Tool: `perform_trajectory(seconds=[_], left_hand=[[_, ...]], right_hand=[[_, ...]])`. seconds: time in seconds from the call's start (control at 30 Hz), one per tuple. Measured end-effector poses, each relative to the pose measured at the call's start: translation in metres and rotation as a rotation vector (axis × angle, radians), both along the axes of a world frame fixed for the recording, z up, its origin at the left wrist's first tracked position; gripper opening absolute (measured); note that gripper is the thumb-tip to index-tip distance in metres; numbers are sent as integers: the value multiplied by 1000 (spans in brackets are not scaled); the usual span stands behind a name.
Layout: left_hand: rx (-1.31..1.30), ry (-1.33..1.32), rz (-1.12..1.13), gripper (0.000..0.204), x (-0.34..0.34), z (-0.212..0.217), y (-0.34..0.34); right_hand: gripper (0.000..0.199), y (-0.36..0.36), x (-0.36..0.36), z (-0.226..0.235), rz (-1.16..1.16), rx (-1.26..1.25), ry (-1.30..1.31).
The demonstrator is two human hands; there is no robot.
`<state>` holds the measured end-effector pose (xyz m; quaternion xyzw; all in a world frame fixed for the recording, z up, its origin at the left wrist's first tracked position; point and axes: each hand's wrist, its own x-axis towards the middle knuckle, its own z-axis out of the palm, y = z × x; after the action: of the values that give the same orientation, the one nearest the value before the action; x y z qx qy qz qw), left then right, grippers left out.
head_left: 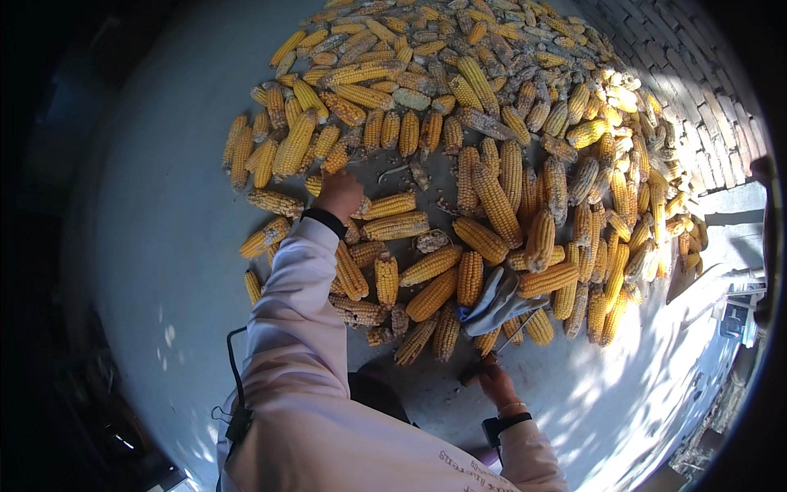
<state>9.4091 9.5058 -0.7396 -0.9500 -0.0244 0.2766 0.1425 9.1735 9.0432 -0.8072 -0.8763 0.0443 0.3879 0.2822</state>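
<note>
A big spread of yellow corn cobs (459, 148) lies on the grey concrete floor (164, 205). My left hand (338, 195), on a pale pink sleeve with a black wristband, reaches into the near-left part of the pile. Its fingers curl down over a corn cob (315, 185) that sticks out to its left. My right hand (494, 380) is low near the pile's front edge, closed on a thin metal tool (515, 332) with a dark handle. The tool's shaft points up toward a crumpled grey cloth (494, 302) lying on the cobs.
A brick wall (705, 107) runs along the right behind the pile. Sunlit concrete and some clutter (734, 320) lie at the lower right. A black cable (234, 361) hangs by my left sleeve. Shadowed floor lies to the left.
</note>
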Motion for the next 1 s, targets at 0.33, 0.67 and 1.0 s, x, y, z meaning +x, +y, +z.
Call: perform_trajectory(seconds=[0.33,0.67,1.0], left_hand=[[-399,-267,156,41,-3,28,-5],[-334,107,33,70,15,1,-62],[-266,2,-42,74,-8,-17,-88]], right_hand=[[29,2,-4,2,54,-52,-8],[32,3,-5,4,139,-114,9],[35,13,-3,17,-286,76,-126]])
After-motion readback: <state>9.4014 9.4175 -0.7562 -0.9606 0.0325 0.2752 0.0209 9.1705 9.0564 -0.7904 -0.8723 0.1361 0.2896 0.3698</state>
